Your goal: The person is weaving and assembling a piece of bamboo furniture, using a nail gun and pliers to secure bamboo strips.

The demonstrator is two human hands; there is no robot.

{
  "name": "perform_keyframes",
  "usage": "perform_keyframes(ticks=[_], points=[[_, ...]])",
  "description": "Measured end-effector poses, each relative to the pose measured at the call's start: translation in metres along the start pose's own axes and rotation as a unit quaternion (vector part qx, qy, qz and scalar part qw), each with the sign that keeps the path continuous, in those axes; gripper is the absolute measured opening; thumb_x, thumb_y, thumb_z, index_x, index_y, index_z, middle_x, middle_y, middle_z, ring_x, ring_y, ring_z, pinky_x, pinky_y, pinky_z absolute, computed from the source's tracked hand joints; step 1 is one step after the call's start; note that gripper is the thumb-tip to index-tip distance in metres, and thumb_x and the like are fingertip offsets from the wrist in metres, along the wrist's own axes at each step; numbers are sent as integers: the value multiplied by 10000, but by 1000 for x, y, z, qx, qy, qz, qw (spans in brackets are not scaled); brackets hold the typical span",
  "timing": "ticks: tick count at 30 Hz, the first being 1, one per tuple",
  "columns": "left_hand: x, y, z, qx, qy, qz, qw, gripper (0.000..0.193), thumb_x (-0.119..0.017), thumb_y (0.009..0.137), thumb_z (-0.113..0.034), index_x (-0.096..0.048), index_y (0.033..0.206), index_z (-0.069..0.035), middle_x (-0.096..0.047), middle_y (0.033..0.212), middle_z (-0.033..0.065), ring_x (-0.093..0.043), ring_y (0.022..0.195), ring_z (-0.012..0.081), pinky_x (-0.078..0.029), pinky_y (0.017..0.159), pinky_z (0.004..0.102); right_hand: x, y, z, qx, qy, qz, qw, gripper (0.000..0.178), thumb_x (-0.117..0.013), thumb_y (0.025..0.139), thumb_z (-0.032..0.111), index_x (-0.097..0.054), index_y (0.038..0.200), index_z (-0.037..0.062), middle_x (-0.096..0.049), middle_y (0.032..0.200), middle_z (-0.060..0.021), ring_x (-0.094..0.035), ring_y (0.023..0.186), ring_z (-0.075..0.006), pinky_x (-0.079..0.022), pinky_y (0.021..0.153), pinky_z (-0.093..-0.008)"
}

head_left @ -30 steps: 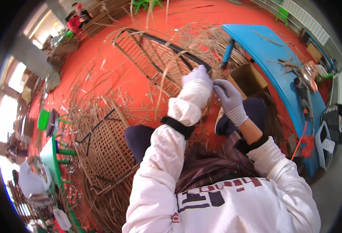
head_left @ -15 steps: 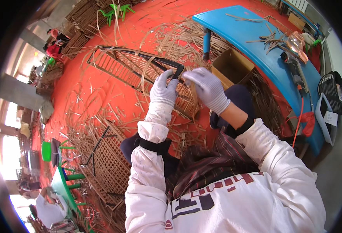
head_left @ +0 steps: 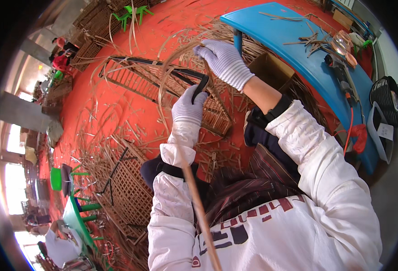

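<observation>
The blue plastic desk (head_left: 294, 47) stands at 2 o'clock. At 8 o'clock lies a brown woven lattice panel (head_left: 129, 192); at 11 o'clock, the long brown slatted basket with a black-wrapped rim (head_left: 185, 71). A brown open cardboard box (head_left: 278, 77) sits between 1 and 2 o'clock. Toward 12, the gloved left hand (head_left: 189, 107) clasps the basket's black corner; toward 1, the gloved right hand (head_left: 226, 64) seems to grip a long tan strip (head_left: 201, 217) with curled fingers. Pulling too hard might split it; its loose tail, crossing the left forearm, could snag; a slackening left hand could let the corner tilt.
</observation>
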State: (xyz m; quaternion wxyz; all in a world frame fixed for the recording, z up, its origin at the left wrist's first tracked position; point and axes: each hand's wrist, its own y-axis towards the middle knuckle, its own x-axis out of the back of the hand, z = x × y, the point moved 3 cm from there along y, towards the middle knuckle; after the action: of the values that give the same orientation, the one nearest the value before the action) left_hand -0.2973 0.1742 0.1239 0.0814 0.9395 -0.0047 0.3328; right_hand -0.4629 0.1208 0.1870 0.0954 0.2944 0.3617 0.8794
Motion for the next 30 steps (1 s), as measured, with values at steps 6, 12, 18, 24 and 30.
perform_keyframes(ticks=[6,12,18,24,30], points=[[2,6,14,-30,9,22,999,462,-751,826,-233,-627,1228,-43,-707,956,130,-666,847,184,-515,782,295,-5,1,16,-85,111,84,987,307,-507,1004,256,-654,977,-12,-720,809,-92,-699,807,-186,-522,778,-306],[47,12,29,-57,-49,84,994,515,-767,810,-124,-589,1274,14,-703,1089,98,-624,939,111,-505,842,267,-1,3,26,-65,136,111,982,311,-503,993,266,-654,951,-2,-717,798,-77,-697,788,-192,-524,748,-316],[92,-25,47,0,8,161,987,458,-779,793,-157,-640,1217,-53,-706,1047,99,-649,974,162,-492,893,306,-30,-17,79,51,72,191,978,353,-479,962,398,-685,932,114,-696,793,-108,-678,797,-315,-529,730,-419],[62,-64,10,-89,432,-71,895,397,-737,782,-356,-651,1101,-136,-676,1032,85,-626,1004,315,-420,907,455,-65,-31,100,49,122,161,978,326,-535,958,374,-677,926,82,-677,751,-97,-669,715,-290,-524,668,-405],[57,-62,42,-87,413,-209,882,365,-707,808,-439,-715,953,-105,-696,948,75,-634,902,286,-395,848,438,-72,-31,118,-46,263,323,908,364,-620,889,428,-709,1022,101,-690,844,-149,-664,770,-337,-524,748,-431]])
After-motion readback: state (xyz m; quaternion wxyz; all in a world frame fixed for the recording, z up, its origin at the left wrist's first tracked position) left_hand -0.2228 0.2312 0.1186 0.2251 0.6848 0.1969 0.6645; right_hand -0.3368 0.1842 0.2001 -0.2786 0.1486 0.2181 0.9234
